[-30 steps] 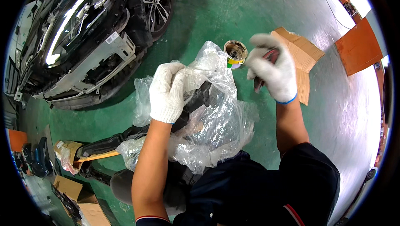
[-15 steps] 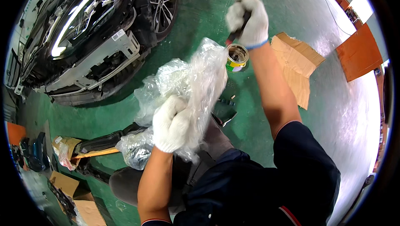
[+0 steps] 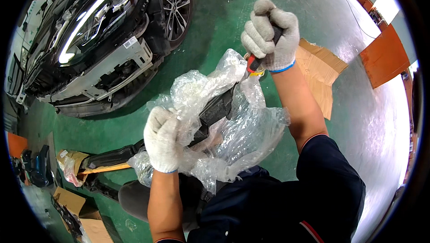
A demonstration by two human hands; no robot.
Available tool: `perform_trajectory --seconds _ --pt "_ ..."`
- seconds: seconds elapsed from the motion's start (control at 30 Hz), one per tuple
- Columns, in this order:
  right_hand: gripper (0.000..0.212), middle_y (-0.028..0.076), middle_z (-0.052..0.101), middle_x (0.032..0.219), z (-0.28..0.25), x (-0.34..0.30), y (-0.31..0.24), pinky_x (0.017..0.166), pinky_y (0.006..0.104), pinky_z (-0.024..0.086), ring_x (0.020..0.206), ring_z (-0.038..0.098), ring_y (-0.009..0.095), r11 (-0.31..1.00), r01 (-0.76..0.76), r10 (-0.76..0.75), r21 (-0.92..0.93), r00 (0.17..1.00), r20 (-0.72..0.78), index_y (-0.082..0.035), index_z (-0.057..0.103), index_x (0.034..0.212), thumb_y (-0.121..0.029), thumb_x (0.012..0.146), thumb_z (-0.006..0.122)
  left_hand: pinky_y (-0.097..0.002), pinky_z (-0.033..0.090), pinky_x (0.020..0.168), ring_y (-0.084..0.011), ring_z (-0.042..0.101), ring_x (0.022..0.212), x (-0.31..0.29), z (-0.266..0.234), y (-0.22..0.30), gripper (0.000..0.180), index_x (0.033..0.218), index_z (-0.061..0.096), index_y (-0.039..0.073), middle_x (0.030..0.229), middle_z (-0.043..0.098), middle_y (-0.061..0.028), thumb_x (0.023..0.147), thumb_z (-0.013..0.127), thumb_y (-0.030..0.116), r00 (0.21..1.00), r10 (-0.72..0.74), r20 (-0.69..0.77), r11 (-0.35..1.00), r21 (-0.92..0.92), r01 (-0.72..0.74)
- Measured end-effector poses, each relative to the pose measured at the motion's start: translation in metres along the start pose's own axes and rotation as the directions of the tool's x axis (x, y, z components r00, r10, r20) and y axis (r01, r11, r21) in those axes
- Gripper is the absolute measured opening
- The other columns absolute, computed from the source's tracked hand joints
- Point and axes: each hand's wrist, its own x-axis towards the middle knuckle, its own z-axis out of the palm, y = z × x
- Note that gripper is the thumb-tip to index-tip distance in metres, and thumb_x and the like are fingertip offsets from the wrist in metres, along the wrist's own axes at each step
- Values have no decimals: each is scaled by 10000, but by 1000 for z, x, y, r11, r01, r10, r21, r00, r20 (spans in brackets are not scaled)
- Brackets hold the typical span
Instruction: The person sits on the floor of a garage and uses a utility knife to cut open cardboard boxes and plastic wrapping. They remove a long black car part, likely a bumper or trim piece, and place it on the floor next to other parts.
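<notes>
Currently the gloved left hand [image 3: 162, 137] is clenched on clear plastic film [image 3: 244, 129], which spreads parted around a black part [image 3: 216, 110] before the person's body. The right hand [image 3: 271, 37] makes a fist around a red-and-black tool [image 3: 254, 64], its tip by the film's far edge; I cannot tell whether they touch. Creased cardboard [image 3: 319, 79] lies toward the green floor's [image 3: 219, 5] right edge.

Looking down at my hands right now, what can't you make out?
In the head view:
Black part: partly behind clear plastic wrap and the left hand.
Red-and-black tool: grip partly inside the right hand; tip too small to judge.
Can: mostly behind the right hand; contents hidden.
Car: cut off by the top edge.
</notes>
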Motion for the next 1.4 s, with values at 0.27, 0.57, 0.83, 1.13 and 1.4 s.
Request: perform_trajectory --seconds 0.27,0.57,0.83,1.13,1.4 --pt "169 -48 276 628 -106 -6 -53 467 320 247 498 278 112 906 18 -291 -424 754 -588 -62 605 904 -189 994 538 -275 339 615 -92 389 691 -1 -18 37 247 782 455 101 774 408 25 991 542 200 980 189 62 980 46 -192" --pt "523 156 751 1034 21 -47 -33 852 388 604 983 747 237 -114 -480 80 -870 868 -489 -35 747 1122 -437 817 886 -238 306 625 -41 387 712 21 -11 27 219 805 479 109 771 468 60 944 636 47 989 147 -23 928 349 -130" --pt "548 229 717 1079 11 -96 10 906 506 575 1030 723 439 -412 -453 55 -790 854 -518 -39 590 1286 -249 814 770 -254 344 657 -65 386 722 45 -11 23 241 819 479 104 780 478 36 962 665 49 980 121 157 916 362 -171" --pt "533 97 713 900 -32 -120 -16 806 388 565 863 714 233 -126 -664 80 -737 734 -675 -60 693 1103 -369 736 927 -233 306 586 -48 378 650 103 -47 32 259 842 471 134 721 429 57 1012 665 158 984 161 -74 958 253 -137" --pt "405 41 720 948 -31 -121 4 856 340 568 916 688 155 96 -653 116 -752 757 -643 -60 725 1128 -267 807 861 -378 533 1002 -228 662 1106 117 -21 15 431 1328 620 -18 1225 676 -158 1019 752 253 879 477 -2 449 860 -241"
